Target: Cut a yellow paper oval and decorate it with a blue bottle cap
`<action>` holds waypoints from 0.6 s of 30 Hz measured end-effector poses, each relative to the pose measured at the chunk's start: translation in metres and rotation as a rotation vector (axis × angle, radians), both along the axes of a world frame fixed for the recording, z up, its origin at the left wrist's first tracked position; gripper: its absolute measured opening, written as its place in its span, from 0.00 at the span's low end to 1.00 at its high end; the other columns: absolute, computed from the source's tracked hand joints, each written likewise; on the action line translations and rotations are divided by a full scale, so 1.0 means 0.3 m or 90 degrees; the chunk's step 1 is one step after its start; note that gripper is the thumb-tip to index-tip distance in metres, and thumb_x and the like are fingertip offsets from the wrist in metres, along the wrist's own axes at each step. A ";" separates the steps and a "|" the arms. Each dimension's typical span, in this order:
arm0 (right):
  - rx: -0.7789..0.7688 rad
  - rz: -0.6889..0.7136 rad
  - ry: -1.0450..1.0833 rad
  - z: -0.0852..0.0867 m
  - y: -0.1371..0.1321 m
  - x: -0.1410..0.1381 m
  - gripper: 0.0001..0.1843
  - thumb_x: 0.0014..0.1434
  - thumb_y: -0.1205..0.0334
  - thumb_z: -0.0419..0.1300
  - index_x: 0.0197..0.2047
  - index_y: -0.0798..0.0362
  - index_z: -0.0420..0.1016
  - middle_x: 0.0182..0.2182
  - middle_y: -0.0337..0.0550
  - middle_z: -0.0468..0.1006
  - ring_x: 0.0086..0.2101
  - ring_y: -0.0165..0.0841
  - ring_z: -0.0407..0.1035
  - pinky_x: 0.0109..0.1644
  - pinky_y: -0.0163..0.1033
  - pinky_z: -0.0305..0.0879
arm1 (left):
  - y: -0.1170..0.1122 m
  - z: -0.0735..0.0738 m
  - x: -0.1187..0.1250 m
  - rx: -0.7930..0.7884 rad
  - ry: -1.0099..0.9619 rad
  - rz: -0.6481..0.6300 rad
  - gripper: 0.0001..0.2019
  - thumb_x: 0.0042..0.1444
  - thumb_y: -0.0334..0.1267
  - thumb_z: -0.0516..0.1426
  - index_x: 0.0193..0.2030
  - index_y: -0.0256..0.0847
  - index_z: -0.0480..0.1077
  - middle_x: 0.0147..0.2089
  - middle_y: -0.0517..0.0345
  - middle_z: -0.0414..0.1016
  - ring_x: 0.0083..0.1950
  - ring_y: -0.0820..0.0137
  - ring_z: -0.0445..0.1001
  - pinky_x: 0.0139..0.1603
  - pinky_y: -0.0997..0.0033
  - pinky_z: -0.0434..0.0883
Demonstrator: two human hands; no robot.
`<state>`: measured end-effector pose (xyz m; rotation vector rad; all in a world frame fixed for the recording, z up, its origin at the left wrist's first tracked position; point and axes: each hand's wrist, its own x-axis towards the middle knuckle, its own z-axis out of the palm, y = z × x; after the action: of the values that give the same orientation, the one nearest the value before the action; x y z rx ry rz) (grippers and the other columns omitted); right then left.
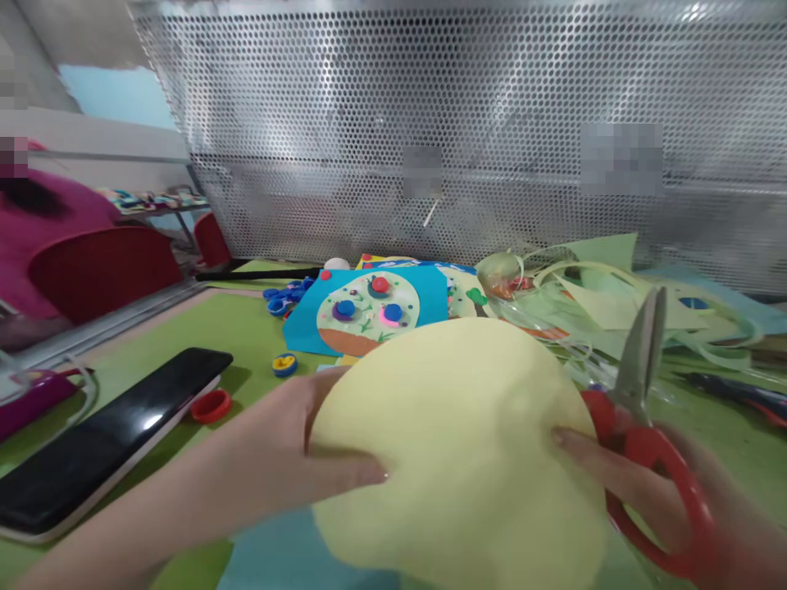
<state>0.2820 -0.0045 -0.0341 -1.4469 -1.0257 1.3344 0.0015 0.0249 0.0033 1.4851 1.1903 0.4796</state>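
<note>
A large pale yellow paper disc (455, 442) fills the lower middle. My left hand (295, 451) pinches its left edge, thumb on top. My right hand (676, 492) grips red-handled scissors (639, 410), blades together and pointing up just right of the disc, while one fingertip rests on the disc's right edge. The rest of that hand is blurred.
A black phone (104, 434) lies at left on the green table (234, 328). A red bottle cap (211, 405), blue caps (284, 301), a blue sheet with a decorated disc (369, 307) and green paper scraps (615, 303) lie behind. A perforated metal wall (467, 123) closes the back. A person in pink (43, 238) sits at left.
</note>
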 end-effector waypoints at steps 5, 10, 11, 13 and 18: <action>-0.002 0.012 0.022 0.008 0.031 0.027 0.21 0.39 0.49 0.72 0.34 0.52 0.78 0.30 0.46 0.82 0.30 0.41 0.75 0.28 0.33 0.70 | 0.018 0.011 0.002 -0.027 -0.147 -0.023 0.22 0.50 0.37 0.64 0.52 0.49 0.65 0.44 0.65 0.80 0.44 0.67 0.78 0.42 0.74 0.74; 0.044 0.017 -0.015 0.002 0.059 0.044 0.19 0.37 0.47 0.72 0.29 0.50 0.80 0.28 0.44 0.81 0.30 0.41 0.75 0.29 0.33 0.71 | 0.046 0.042 -0.003 -0.005 -0.120 0.017 0.20 0.52 0.40 0.62 0.52 0.43 0.65 0.36 0.60 0.82 0.36 0.67 0.80 0.33 0.75 0.74; 0.063 0.023 -0.023 -0.004 0.063 0.049 0.19 0.36 0.46 0.72 0.29 0.50 0.80 0.28 0.44 0.81 0.31 0.42 0.75 0.30 0.34 0.71 | 0.052 0.045 -0.008 0.009 -0.113 0.019 0.18 0.53 0.41 0.61 0.50 0.42 0.66 0.35 0.60 0.82 0.35 0.67 0.80 0.31 0.75 0.74; 0.081 0.056 -0.050 -0.018 0.068 0.062 0.19 0.38 0.46 0.71 0.31 0.50 0.81 0.31 0.46 0.82 0.34 0.44 0.75 0.35 0.35 0.72 | 0.062 0.043 -0.018 0.030 -0.121 0.036 0.12 0.54 0.43 0.60 0.43 0.41 0.70 0.33 0.61 0.81 0.33 0.69 0.79 0.32 0.76 0.73; 0.159 0.091 -0.123 -0.030 0.077 0.068 0.14 0.45 0.49 0.68 0.32 0.50 0.81 0.30 0.45 0.81 0.34 0.43 0.75 0.37 0.36 0.72 | 0.065 0.034 -0.029 0.037 -0.196 0.106 0.16 0.63 0.46 0.46 0.40 0.41 0.71 0.30 0.62 0.80 0.33 0.67 0.78 0.36 0.69 0.73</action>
<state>0.3023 0.0187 -0.0433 -1.3501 -1.3927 1.1323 -0.0072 0.0445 0.0137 1.3092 1.0646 0.8317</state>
